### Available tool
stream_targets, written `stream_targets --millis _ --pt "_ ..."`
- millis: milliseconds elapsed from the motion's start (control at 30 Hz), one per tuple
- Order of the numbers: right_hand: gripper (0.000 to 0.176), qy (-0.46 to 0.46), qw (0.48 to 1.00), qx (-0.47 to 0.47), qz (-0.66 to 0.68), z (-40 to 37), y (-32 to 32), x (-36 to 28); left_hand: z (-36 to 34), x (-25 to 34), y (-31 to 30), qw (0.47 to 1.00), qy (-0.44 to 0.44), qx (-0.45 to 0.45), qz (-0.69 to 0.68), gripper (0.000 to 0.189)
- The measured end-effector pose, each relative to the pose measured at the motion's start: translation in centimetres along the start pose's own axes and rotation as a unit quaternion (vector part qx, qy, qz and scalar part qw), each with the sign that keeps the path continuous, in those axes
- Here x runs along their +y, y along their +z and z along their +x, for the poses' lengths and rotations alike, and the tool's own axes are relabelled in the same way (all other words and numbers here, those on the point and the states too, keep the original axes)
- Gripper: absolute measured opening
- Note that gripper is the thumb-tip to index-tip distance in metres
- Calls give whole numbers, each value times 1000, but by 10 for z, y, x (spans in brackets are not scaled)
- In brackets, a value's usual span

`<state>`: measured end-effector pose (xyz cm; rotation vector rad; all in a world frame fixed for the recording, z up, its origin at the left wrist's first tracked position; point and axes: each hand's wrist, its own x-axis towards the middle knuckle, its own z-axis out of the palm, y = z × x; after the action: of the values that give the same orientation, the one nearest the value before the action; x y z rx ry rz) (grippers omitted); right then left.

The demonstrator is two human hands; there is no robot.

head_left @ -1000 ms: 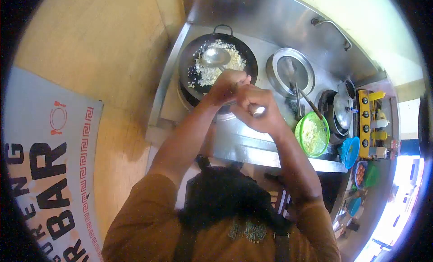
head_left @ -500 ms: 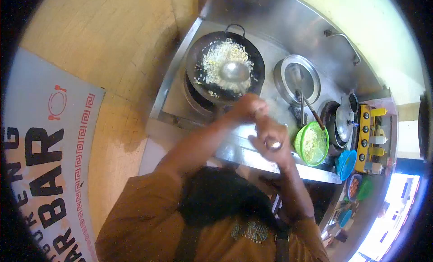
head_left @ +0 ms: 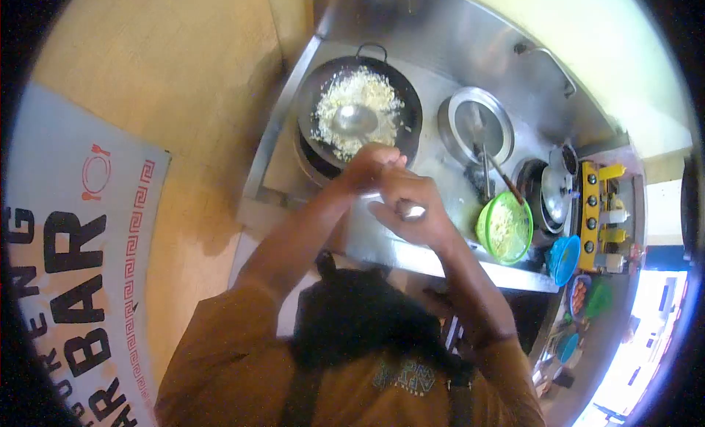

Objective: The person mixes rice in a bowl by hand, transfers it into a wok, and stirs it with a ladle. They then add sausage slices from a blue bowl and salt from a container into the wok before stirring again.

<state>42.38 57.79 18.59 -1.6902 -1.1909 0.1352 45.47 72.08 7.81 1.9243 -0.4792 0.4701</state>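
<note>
A steel ladle rests its round bowl among the pale chopped food in a black wok. Both hands are closed around the ladle's handle, one behind the other. My left hand grips higher up, close to the wok's near rim. Behind it, my right hand wraps the lower handle, whose rounded metal end sticks out beside the thumb. The fingers of my left hand are partly hidden by the wrist and the other hand.
Right of the wok sits a round metal pan with utensils across it. A green basket holds pale shreds. Farther right are a lidded pot, a blue bowl and a yellow rack with bottles. A printed banner stands left.
Both hands and the ladle have moved left, and the ladle's bowl now lies nearer the middle-left of the food. The view has shifted slightly.
</note>
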Motion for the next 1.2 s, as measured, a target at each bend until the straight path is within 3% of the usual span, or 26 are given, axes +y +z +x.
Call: stream_targets --millis 67,100,167,200,233,333,367,400,467,533,600,667,733,800,833,900,1000,1033,1067,1133,1200 --pt "30 12 998 12 53 1 -11 -24 -8 19 5 993 46 82 74 32" --pt "31 13 997 -7 78 -5 -9 -28 -17 21 6 996 -3 61 71 32" --pt "32 43 998 -16 39 -23 6 -20 -31 6 14 1000 -12 9 4 33" --pt "32 46 999 -24 -15 -22 6 -14 -27 -6 15 998 5 -32 -50 34" --pt "33 19 1000 -7 12 -20 0 -13 -18 -12 24 995 94 -9 -39 32" --pt "32 100 995 5 -4 -20 -21 -50 -11 23 41 997 55 59 -6 32" --pt "31 59 998 7 -15 -28 -16 -50 -18 29 51 996 42 69 -26 32" --pt "30 101 995 -18 -4 -36 -14 -51 -23 33 56 995 34 79 -43 32" --pt "29 101 994 -10 -34 -49 1 -29 -30 21 60 994 58 87 -23 34" --pt "29 87 996 -8 -15 -43 -2 -23 -24 9 56 999 33 36 1 34" --pt "29 71 997 -7 7 -44 6 -15 -38 8 56 996 45 60 -40 34" --pt "30 44 999 18 6 -32 5 -10 -17 10 30 999 13 18 -23 34" --pt "30 7 1000 19 17 -9 0 -21 -9 14 13 997 43 8 -63 35" --pt "30 -12 999 32 30 3 5 -18 -12 4 -1 980 -105 -5 -166 32" --pt "30 -20 999 9 25 6 11 -9 -15 -4 -6 980 -105 -18 -170 32" --pt "29 -27 999 -15 -11 8 27 11 -13 -26 -17 989 69 57 120 35" --pt "28 -9 997 69 19 16 11 20 17 -26 -22 1000 17 -23 -3 34" --pt "26 38 997 60 21 19 -2 16 30 -17 -16 1000 2 7 26 34" --pt "27 22 999 42 -23 24 -8 16 37 -26 -9 999 -2 15 -45 35" --pt "28 -16 999 17 -46 18 -10 44 38 -39 13 995 48 85 5 34" --pt "29 -7 1000 7 -4 -8 -6 49 20 -34 23 996 59 58 -38 32"
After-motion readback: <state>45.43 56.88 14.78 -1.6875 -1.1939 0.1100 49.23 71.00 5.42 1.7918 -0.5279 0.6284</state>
